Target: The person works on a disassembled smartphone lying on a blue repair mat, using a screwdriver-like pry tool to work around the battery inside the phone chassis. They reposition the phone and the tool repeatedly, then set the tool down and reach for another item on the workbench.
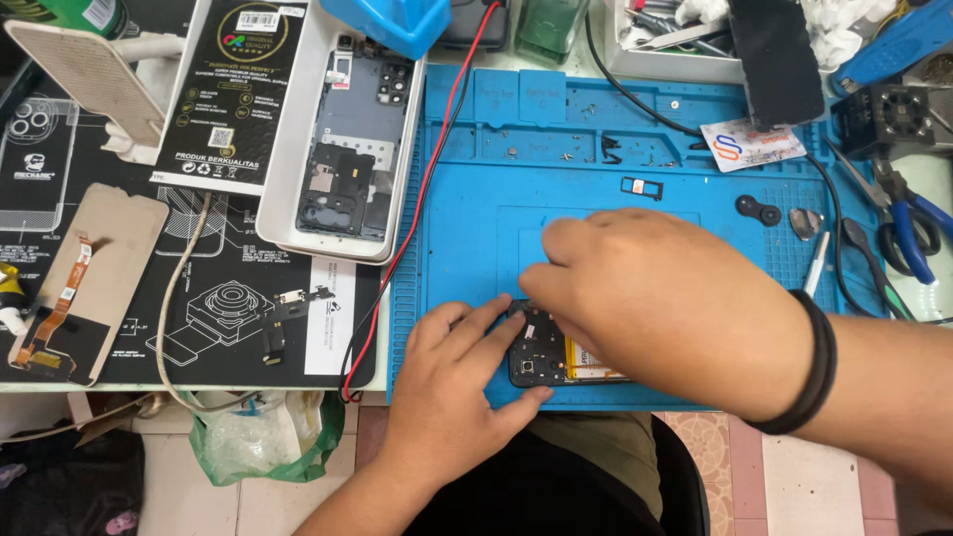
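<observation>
An opened phone (541, 355) with its dark circuit board and a yellow-labelled battery lies at the near edge of the blue repair mat (596, 179). My left hand (459, 382) steadies its left end, fingers on the board and thumb against the lower edge. My right hand (660, 298), a black band on its wrist, reaches from the right and covers most of the phone, with the fingertips pressed on the top of the board. Whether those fingers pinch anything is hidden.
A white phone frame (342, 139) lies in a box lid on the black mat at left, by a display panel with flex cable (74, 288). A red and black cable (417, 199) runs along the blue mat's left edge. Blue-handled pliers (908, 223), tweezers and small parts sit right.
</observation>
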### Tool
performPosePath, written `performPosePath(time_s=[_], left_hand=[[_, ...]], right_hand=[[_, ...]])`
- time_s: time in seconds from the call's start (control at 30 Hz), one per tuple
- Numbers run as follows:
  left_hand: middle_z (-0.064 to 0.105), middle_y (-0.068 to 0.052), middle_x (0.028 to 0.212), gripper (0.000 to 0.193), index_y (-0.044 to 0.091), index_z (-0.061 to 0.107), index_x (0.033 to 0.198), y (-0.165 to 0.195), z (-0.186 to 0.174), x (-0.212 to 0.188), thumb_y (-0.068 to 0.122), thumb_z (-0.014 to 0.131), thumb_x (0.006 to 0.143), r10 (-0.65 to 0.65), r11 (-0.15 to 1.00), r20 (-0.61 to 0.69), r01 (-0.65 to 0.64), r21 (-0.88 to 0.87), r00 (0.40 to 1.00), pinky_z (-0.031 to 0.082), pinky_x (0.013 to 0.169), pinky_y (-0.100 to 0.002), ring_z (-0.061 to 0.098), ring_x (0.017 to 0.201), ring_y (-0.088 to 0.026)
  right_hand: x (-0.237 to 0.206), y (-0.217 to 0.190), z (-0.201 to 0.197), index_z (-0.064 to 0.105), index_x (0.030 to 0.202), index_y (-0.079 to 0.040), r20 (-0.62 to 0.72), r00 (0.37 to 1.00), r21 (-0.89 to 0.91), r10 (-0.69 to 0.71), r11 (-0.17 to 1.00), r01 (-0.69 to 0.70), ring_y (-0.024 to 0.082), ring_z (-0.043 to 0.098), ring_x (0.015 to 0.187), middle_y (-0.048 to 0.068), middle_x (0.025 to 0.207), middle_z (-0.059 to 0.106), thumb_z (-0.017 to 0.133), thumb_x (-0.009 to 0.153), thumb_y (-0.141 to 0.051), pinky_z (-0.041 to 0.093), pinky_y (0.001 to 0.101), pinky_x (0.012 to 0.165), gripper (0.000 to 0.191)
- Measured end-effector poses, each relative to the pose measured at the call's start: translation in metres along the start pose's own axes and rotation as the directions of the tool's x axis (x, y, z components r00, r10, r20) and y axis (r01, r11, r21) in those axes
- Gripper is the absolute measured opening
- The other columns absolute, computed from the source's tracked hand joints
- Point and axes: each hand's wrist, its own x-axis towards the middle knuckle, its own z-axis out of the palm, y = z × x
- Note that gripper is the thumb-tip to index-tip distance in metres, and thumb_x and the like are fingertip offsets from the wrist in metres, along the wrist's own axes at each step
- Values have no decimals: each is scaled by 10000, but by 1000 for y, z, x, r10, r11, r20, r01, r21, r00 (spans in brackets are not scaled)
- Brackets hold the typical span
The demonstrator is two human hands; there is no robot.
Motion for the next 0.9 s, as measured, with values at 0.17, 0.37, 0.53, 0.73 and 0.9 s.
performPosePath(time_s=[0.17,0.37,0.53,0.73,0.9], left_hand=[[645,-127,1319,604,72,739,1189,3,-1,2,359,878,675,48,998,-12,-48,40,999,449,979,-463,543,1148,-347],[626,-157,1292,763,45,717,1212,4,1,2,564,864,672,71,993,-23,-68,96,997,434,970,-482,534,1144,-361],[630,-155,1276,788,45,713,1200,4,3,3,601,853,660,81,989,-21,-78,123,996,426,953,-496,528,1135,-363],[627,-152,1278,783,43,709,1205,3,5,2,596,855,671,81,989,-22,-77,127,997,429,955,-489,531,1136,-355],[641,-139,1272,732,46,711,1198,2,6,3,545,863,685,80,990,-36,-75,120,996,438,952,-478,536,1124,-351]], right_hand=[[8,0,0,636,887,-109,273,954,-207,120,976,-64,306,696,765,100,815,634,702,817,-265,567,430,633,183],[10,2,0,659,861,-91,257,959,-211,119,975,-65,321,696,755,117,830,631,709,814,-312,572,443,609,232],[10,2,0,662,847,-103,190,979,-172,67,985,-34,308,694,767,112,830,628,722,833,-328,574,438,630,234],[10,2,0,672,867,-94,236,970,-208,62,978,-12,298,692,774,112,845,631,731,765,-287,575,422,648,227],[7,3,2,682,829,-85,79,997,-134,3,991,8,307,676,739,120,832,629,731,805,-351,553,423,620,271]])
